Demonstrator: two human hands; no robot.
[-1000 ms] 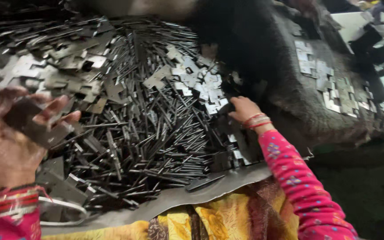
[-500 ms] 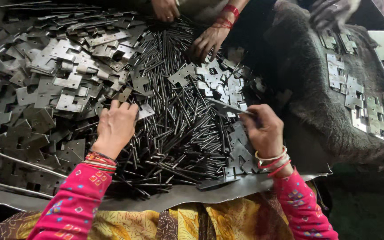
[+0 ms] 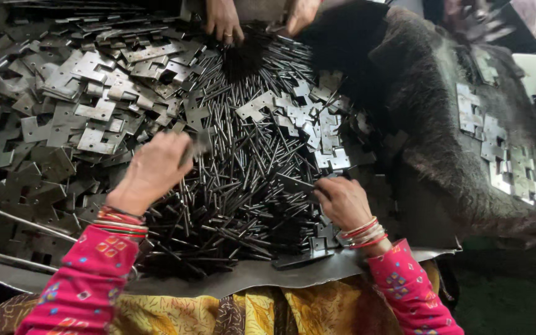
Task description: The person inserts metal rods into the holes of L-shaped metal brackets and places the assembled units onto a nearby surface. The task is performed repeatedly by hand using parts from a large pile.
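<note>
Having drawn both arms nearer, your left hand (image 3: 150,172) now pinches a metal plate (image 3: 198,144) over the pins (image 3: 243,186), while your right hand (image 3: 342,201) clamps one pin.

- The left hand (image 3: 151,172) reached forward, palm down, fingers curled, bangles at its wrist.
- The right hand (image 3: 342,201) lay lower, fingers pinched together, pink sleeve behind.
</note>
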